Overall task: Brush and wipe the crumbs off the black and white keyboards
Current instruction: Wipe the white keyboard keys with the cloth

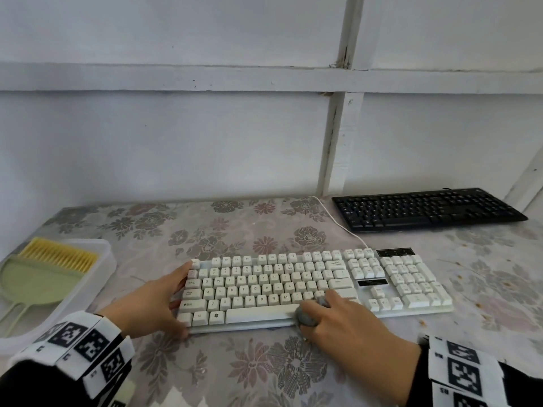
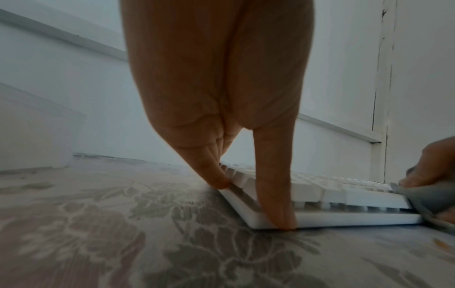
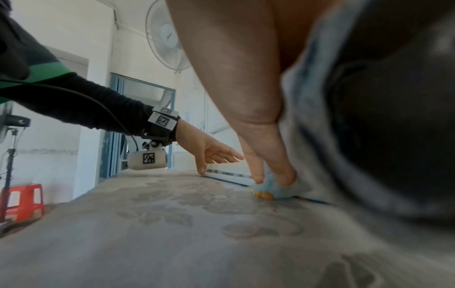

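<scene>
The white keyboard (image 1: 308, 286) lies in the middle of the flowered tablecloth. The black keyboard (image 1: 426, 208) lies behind it at the far right. My left hand (image 1: 176, 301) braces the white keyboard's left end: straight fingers lie along the side edge and the thumb (image 2: 275, 194) presses the front corner. My right hand (image 1: 332, 315) grips a wadded grey cloth (image 1: 305, 317) against the front edge by the space bar's right end. In the right wrist view the cloth (image 3: 278, 190) sits under my fingertips (image 3: 283, 175), with orange crumbs (image 3: 263, 194) on the table beside it.
At the left, a translucent tray (image 1: 102, 259) holds a brush with yellow bristles (image 1: 58, 254) and a pale green dustpan (image 1: 32, 283). Crumbs (image 1: 479, 305) dot the tablecloth right of the white keyboard. Its white cable (image 1: 338, 221) runs back to the wall.
</scene>
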### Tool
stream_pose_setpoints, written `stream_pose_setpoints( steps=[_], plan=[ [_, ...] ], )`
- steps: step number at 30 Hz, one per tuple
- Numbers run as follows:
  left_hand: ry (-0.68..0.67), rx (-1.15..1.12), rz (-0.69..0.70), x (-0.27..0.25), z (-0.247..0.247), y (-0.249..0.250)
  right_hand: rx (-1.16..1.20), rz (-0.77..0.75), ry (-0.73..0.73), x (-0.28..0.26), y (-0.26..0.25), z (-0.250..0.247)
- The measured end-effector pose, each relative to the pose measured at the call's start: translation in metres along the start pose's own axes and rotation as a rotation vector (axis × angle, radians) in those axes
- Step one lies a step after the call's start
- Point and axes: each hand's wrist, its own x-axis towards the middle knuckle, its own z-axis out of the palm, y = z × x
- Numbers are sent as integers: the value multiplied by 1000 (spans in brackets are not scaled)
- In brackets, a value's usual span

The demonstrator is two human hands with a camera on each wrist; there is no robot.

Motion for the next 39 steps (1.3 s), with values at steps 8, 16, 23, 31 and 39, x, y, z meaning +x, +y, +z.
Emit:
stream_pose_setpoints(
  steps=[8,16,23,31,39],
  plan=[
    [-6,-9,-2,-1,0,2,-39,64,-13,-15,9,7],
    [-9,-33,9,3,-1,-8,-104,125,-3,-43,31,3],
    [-27,-59,13,4,-1,-7,-70,230,-64,-81,58,7],
    [-24,-118,1,6,0,-8,-120,416,-155,-125,96,16],
    [-14,-128,0,8,1,-8,-87,581,-142,-162,147,39]
  ],
)
